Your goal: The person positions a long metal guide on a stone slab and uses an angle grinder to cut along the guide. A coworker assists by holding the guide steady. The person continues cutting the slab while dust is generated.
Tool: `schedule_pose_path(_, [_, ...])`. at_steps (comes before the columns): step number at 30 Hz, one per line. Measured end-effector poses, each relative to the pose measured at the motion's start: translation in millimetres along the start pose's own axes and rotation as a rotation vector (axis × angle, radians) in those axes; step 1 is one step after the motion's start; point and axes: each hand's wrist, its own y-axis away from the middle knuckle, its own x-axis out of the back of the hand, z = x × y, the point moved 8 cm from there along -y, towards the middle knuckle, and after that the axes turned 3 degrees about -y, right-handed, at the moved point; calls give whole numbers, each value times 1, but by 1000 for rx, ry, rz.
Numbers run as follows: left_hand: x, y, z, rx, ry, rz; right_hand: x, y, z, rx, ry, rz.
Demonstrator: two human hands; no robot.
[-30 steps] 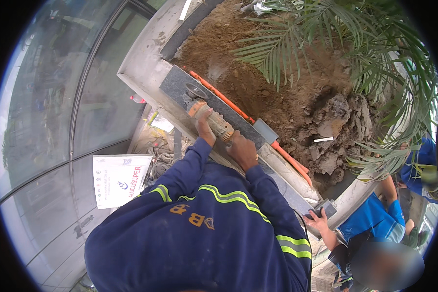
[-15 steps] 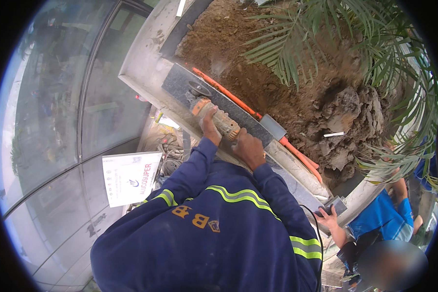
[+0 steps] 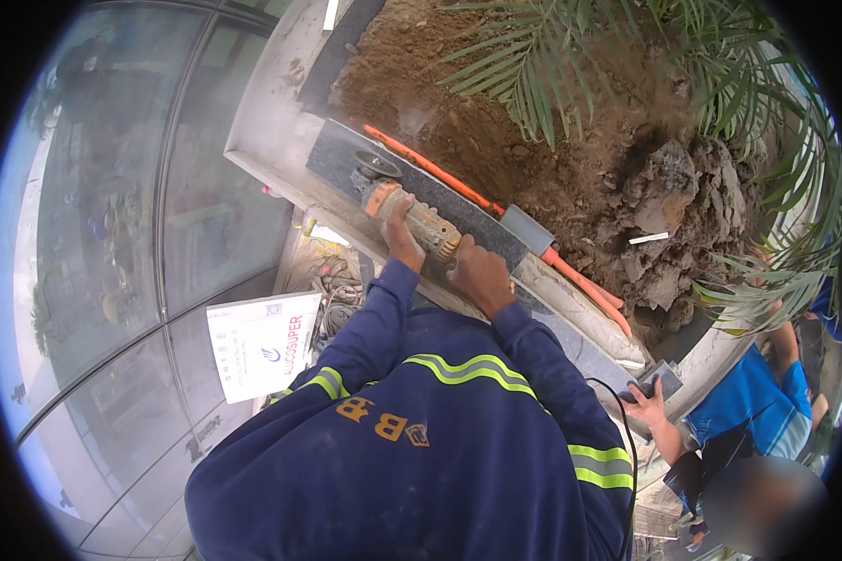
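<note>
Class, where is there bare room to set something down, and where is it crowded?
Bare: the pale ledge between the window and the dark slab; the uneven soil between the orange pole and the palm leaves. Crowded: the slab around the grinder, held by the left hand and right hand.

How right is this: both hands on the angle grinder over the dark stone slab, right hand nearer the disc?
One slip: the left hand is nearer the disc; the right hand is at the rear of the angle grinder, per the head view. Both hands on it, over the dark stone slab: correct.
</note>
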Motion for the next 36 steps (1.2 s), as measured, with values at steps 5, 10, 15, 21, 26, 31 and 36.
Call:
schedule_pose_path(5, [-2, 4, -10, 16, 26, -9, 10, 7, 3, 9, 34, 5])
schedule_pose_path(10, [-11, 21, -12, 27, 43, 31, 11, 13, 13, -10, 25, -41])
schedule_pose_path(15, [-15, 30, -13, 29, 82, 60, 12, 16, 15, -9, 3, -82])
schedule_pose_path(21, [-10, 22, -15, 38, 46, 22, 15, 15, 8, 4, 2, -88])
schedule_pose_path(26, [-12, 13, 5, -18, 33, 20, 10, 3, 0, 19, -36, -31])
schedule_pose_path(31, [-10, 9, 13, -58, 35, 45, 3, -4, -3, 22, -62, -31])
schedule_pose_path(36, [-10, 6, 19, -79, 31, 52, -2, -9, -6, 23, -63, -11])
